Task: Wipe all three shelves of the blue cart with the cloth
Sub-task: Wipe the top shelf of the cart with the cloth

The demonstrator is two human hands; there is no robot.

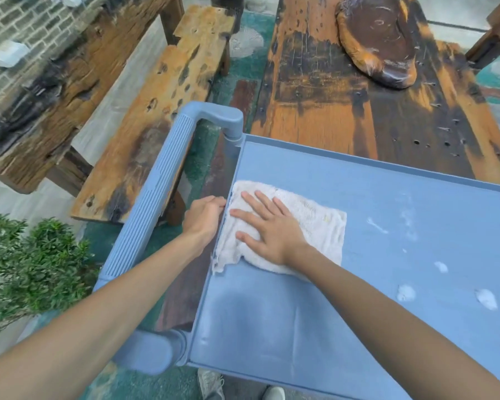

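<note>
The blue cart's top shelf (373,203) fills the lower right of the head view. A white cloth (318,226) lies spread flat at the shelf's left end. My right hand (267,228) presses flat on the cloth, fingers apart and pointing left. My left hand (204,217) is closed around the shelf's left rim, right beside the cloth's edge. White smears and spots (485,298) mark the shelf to the right of the cloth. The lower shelves are hidden under the top one.
The cart's ribbed blue handle (153,203) arches off the left end. A worn wooden table (344,111) with a dark wooden slab (378,39) stands beyond the cart, a wooden bench (156,105) to the left. A green shrub (26,267) sits lower left.
</note>
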